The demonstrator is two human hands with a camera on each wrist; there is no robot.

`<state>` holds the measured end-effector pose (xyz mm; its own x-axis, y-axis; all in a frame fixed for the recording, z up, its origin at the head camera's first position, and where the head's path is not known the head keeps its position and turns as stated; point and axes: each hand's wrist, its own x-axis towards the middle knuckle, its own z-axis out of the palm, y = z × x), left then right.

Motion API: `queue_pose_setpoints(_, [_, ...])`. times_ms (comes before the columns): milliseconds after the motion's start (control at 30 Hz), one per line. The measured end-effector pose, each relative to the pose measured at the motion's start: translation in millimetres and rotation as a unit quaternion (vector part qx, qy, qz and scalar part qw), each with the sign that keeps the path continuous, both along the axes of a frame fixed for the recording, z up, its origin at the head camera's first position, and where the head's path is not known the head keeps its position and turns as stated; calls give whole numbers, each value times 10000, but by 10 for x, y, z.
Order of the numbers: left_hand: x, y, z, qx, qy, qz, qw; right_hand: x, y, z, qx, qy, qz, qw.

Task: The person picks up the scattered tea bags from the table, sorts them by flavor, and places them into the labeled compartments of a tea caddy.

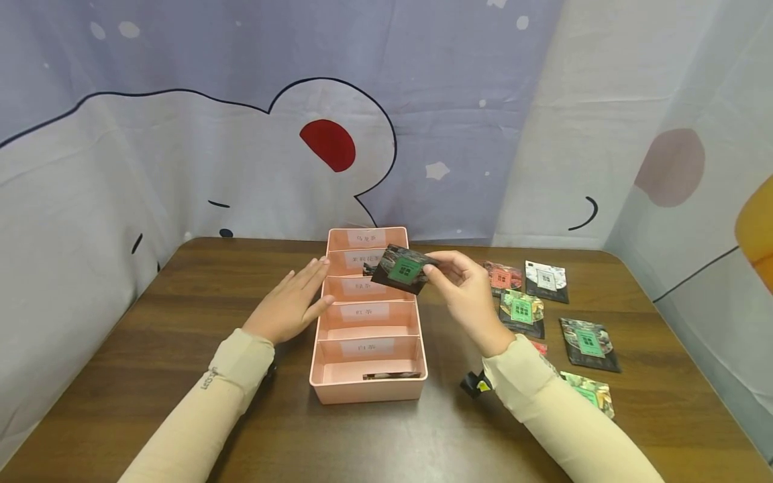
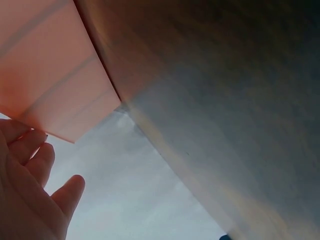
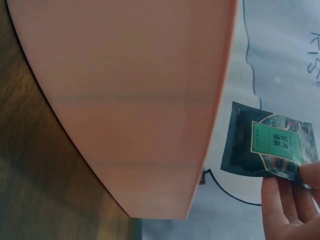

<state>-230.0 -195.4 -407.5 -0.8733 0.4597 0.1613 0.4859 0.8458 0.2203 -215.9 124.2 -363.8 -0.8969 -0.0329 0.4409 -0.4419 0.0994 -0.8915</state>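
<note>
A pink divided box [image 1: 370, 393] with white labels in its several compartments stands on the table. My right hand [image 1: 466, 300] pinches a dark tea sachet [image 1: 395, 274] with a green label between thumb and fingers, above the box's middle compartments. In the right wrist view the sachet [image 3: 270, 142] hangs beyond the box's side wall [image 3: 135, 130]. My left hand [image 1: 290, 305] has its fingers extended along the box's left rim; in the left wrist view its fingertips lie at the wall's edge. One sachet [image 1: 392, 376] lies in the front compartment, another [image 1: 368, 268] partly shows behind the held one.
Right of the box lie several loose sachets: a red-labelled one [image 1: 502, 276], a white one [image 1: 546, 280], a yellow-green one [image 1: 522, 312], a dark green one [image 1: 590, 343] and one [image 1: 592, 394] partly behind the right sleeve. A patterned curtain [image 1: 447, 121] hangs behind the table.
</note>
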Motion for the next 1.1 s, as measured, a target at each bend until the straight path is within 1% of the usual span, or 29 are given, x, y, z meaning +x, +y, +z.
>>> queue_pose_setpoints(167, [-1, 2, 4, 20, -1, -3, 10000, -65, -69, -69, 216, -6, 125, 9997])
queue_pose_setpoints(367, [-2, 11, 5, 14, -20, 14, 10000, -77, -106, -147, 915, 116, 66, 9957])
queue_pose_setpoints(500, [2, 12, 6, 19, -23, 21, 10000, -49, -101, -197, 1345, 377, 166, 9901])
queue_pose_setpoints(667, [8, 8, 12, 14, -45, 43, 10000, -9, -89, -241, 1814, 844, 318, 9793])
queue_pose_setpoints(733, [10, 7, 13, 5, -50, 50, 10000, 4, -86, -250, 1883, 951, 401, 9767])
queue_pose_setpoints(867, [12, 9, 14, 7, -68, 57, 10000, 17, -84, -262, 1899, 1069, 507, 9746])
queue_pose_setpoints(1100, [13, 14, 17, 5, -62, 59, 10000, 17, -71, -272, 1953, 1114, 493, 9731])
